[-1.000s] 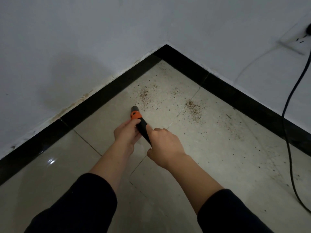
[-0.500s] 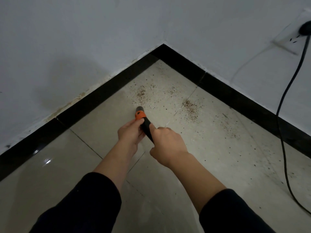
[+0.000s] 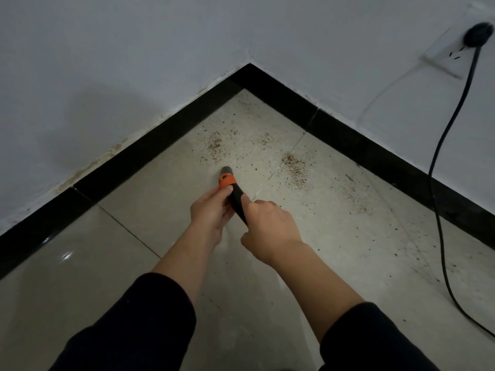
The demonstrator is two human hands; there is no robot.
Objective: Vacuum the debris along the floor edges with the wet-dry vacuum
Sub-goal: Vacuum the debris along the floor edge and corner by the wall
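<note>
Both hands grip the nozzle, a black tube with an orange collar near its tip. The left hand wraps the tube just behind the collar, its top finger reaching the orange edge. The right hand curls round the tube further back, at 4 o'clock from the left hand. The tube runs between them and its tip points to 11 o'clock, low over the pale tiled floor. I cannot tell whether the tip touches the tile.

The debris lies as a patch of brown crumbs just beyond the tip, at 11 o'clock from it. A second patch sits at 3 o'clock from the tip, across a tile joint. Thinner specks trail off toward 4 o'clock, near the right-hand run of black baseboard. The two baseboard runs meet in a corner at 12 o'clock, under the white wall.

At 2 o'clock a black plug sits in a white outlet. Its cord drops down the wall, crosses the baseboard and runs over the floor toward 4 o'clock. Dark sleeves cover both forearms at 6 o'clock.
</note>
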